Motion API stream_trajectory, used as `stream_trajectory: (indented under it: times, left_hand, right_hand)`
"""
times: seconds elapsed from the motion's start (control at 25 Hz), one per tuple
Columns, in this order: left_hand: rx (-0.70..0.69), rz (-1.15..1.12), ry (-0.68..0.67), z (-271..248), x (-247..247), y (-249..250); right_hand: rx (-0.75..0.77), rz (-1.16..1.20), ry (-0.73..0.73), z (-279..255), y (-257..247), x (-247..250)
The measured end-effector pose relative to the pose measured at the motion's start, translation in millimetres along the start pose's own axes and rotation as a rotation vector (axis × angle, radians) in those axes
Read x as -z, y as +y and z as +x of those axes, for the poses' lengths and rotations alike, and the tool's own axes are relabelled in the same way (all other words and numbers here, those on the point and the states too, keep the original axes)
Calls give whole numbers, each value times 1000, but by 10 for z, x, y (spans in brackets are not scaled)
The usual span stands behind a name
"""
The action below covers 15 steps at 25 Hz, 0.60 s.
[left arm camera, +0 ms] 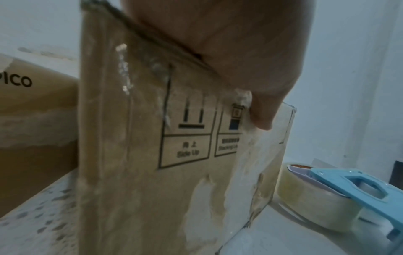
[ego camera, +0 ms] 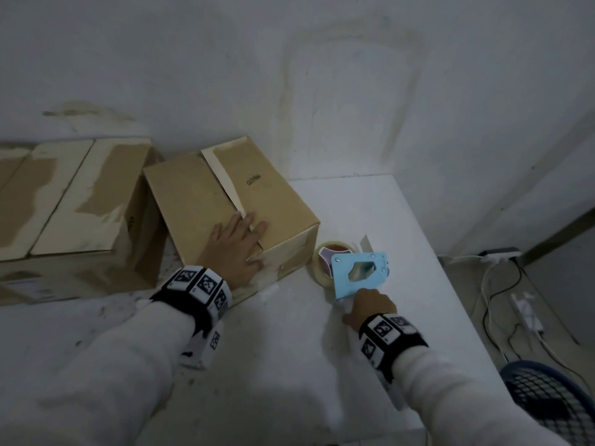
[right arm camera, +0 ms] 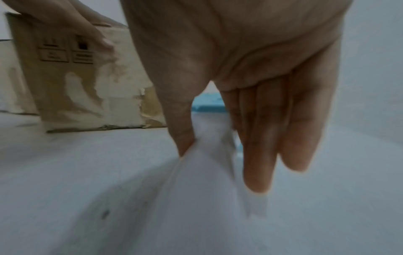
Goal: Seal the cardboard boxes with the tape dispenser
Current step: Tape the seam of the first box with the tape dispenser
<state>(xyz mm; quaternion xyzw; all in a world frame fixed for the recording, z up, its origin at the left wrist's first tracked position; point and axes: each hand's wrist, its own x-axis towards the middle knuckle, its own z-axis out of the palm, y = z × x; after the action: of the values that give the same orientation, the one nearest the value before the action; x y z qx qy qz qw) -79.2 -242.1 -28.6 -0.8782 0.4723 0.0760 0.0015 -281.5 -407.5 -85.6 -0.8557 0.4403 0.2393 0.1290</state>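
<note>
Right hand (right arm camera: 250, 82) on white handle (right arm camera: 209, 155) (blurry, w/ thumb)

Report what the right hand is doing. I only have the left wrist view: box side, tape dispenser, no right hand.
Observer: The right hand is at the handle end of the tape dispenser, thumb on one side, fingers on the other. I cannot tell whether the grip is closed.
Operator: Describe the box top.
Observer: The flaps of the box are down, and the left hand lies flat across their seam near the front edge.
Operator: Check past the table's right side.
Observer: Beyond the table, a power strip lies on the floor.
</note>
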Motion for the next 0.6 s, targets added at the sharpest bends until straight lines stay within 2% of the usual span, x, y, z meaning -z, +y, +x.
stream_trajectory:
  times: [0.24,0.36,0.4,0.52,0.6]
  left_hand:
    - [80,5,-5,-74,-25,176]
    - [109,-20,-33,-83,-8,259]
    - [122,-25,-47,-84,-10,304]
    - [157,-46,-95,-84,26,517]
    - [152,-50,-129,-94,87,699]
  right_hand:
    - [-55,243,-20,171,76,49]
    - [-23,387,-5,171,193,188]
    - [-3,520,-22,165,238,251]
    - [65,1186,-72,26,306,571]
    - [156,1368,-39,-87,305,851]
